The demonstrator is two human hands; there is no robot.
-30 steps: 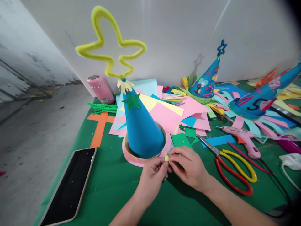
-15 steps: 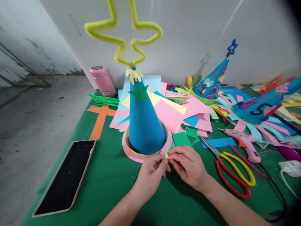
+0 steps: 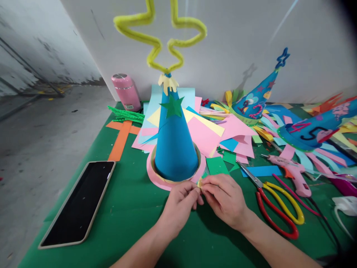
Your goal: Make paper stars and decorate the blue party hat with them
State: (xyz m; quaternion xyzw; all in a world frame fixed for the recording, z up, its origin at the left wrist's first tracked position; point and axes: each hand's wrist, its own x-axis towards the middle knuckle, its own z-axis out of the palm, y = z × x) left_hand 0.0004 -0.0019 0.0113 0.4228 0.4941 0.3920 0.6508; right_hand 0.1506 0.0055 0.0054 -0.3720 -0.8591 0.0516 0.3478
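My left hand (image 3: 180, 206) and my right hand (image 3: 225, 199) meet fingertip to fingertip over the green table (image 3: 134, 223), both pinching a small yellow paper scrap (image 3: 199, 182). Just beyond them stands a blue cone hat (image 3: 175, 145) on a pink paper ring (image 3: 152, 175). The hat carries a green star (image 3: 173, 106) and a yellow-green pipe-cleaner star (image 3: 161, 33) on its tip.
A phone (image 3: 79, 203) lies at the left. Red and yellow scissors (image 3: 276, 204) and a pink glue gun (image 3: 291, 169) lie at the right. Loose coloured paper sheets (image 3: 212, 134), two more decorated hats (image 3: 258, 98), a pink bottle (image 3: 125, 92) and green pipe cleaners (image 3: 125, 115) fill the back.
The view has swung left and tilted, so everything sits further right in the picture. My hands stay together on the yellow scrap in front of the hat.
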